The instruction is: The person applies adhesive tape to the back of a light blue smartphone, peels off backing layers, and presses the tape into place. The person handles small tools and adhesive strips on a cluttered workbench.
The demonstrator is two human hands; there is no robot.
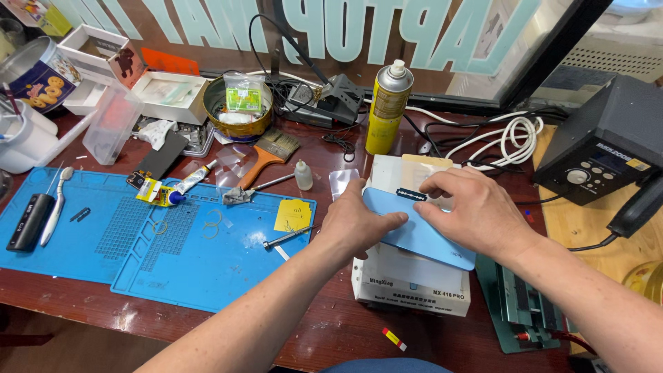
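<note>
A light blue phone (pixel 414 231) lies back up on a white box-shaped machine (pixel 407 280). My left hand (pixel 356 221) grips the phone's left end, thumb across its back. My right hand (pixel 473 211) presses down on the phone's far right part, fingers bent over its upper edge. A cream pad on the machine's top (pixel 425 169) shows just behind the phone.
A blue work mat (pixel 138 242) at left holds a screwdriver (pixel 286 237), a yellow note (pixel 293 215), a glue tube (pixel 186 183) and a brush (pixel 266 155). A yellow spray can (pixel 388 107) stands behind the machine. A black station (pixel 608 141) and white cable coil (pixel 511 138) sit at right.
</note>
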